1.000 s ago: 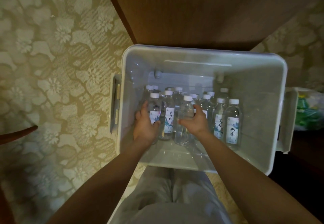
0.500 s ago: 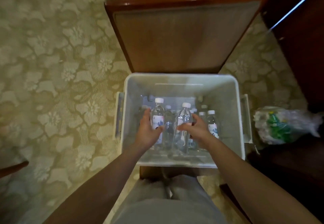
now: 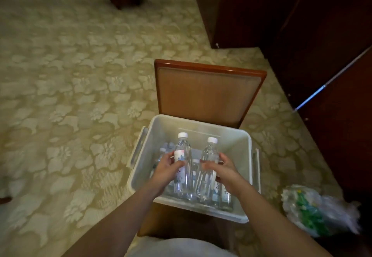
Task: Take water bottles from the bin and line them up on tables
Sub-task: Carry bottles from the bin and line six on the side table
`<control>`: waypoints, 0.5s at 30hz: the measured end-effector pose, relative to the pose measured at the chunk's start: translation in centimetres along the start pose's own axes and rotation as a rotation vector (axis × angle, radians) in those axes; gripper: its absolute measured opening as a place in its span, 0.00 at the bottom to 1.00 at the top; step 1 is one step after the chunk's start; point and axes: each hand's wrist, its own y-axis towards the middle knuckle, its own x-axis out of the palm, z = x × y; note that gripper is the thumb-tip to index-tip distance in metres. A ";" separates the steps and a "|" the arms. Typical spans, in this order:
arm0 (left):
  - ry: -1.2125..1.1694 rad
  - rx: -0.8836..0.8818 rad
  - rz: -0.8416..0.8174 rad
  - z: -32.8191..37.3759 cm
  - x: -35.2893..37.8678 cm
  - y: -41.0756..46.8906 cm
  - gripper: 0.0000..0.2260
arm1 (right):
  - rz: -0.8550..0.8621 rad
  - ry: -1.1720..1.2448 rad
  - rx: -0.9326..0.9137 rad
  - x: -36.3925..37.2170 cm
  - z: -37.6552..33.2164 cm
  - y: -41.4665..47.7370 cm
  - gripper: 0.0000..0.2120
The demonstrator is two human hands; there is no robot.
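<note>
Grips two capped bottles upright over the one white bin [image 3: 231, 142] at lower centre, left hand [image 3: 167, 169] curled round left bottle [image 3: 184, 150], right hand [image 3: 224, 168] round right bottle [image 3: 209, 155], several more, uncountable, inside.

Clear, glossy plastic bottles [image 3: 183, 150] with smooth white caps; matt, whitish translucent plastic bin [image 3: 235, 146]; chair [image 3: 209, 69] of shiny varnished wood framing a matt woven panel; carpet [image 3: 80, 75] of textured, patterned cloth
</note>
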 end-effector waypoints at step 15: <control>-0.356 0.215 0.469 -3.3 -2.3 -17.5 0.35 | -0.501 -0.204 -0.218 4.4 -2.7 -9.0 0.28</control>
